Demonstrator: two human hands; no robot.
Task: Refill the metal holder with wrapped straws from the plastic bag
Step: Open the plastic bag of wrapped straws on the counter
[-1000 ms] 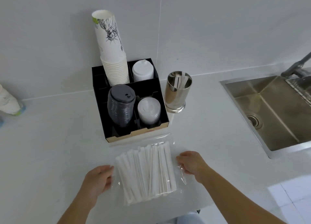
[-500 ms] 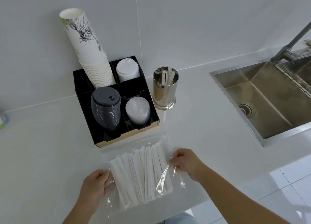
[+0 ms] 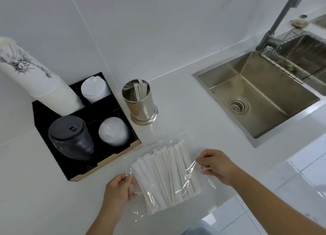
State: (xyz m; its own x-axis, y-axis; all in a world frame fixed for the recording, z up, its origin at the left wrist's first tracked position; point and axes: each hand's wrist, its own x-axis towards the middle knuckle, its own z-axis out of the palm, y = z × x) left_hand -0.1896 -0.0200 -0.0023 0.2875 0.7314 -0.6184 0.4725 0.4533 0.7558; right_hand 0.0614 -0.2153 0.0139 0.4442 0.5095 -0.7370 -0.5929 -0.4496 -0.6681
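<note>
Head view: left hand [image 3: 118, 190] and right hand [image 3: 216, 166] each pinch opposite edges of the plastic bag [image 3: 187, 137] of wrapped straws [image 3: 165, 173]

**A café-style drinks station**

Beyond the fingers [image 3: 205, 156], a white desk [image 3: 176, 111] carries a black organiser [image 3: 84, 162] stocked with stacked paper cups [image 3: 44, 86] and lids [image 3: 70, 137]. Off to their right sits a steel sink [image 3: 255, 100] under a tiled wall [image 3: 158, 32].

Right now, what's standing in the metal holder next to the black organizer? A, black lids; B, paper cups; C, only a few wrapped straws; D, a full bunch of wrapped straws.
C: the metal holder shows just a few wrapped straws leaning inside, while the main bundle is in the plastic bag that both hands grip.
</note>
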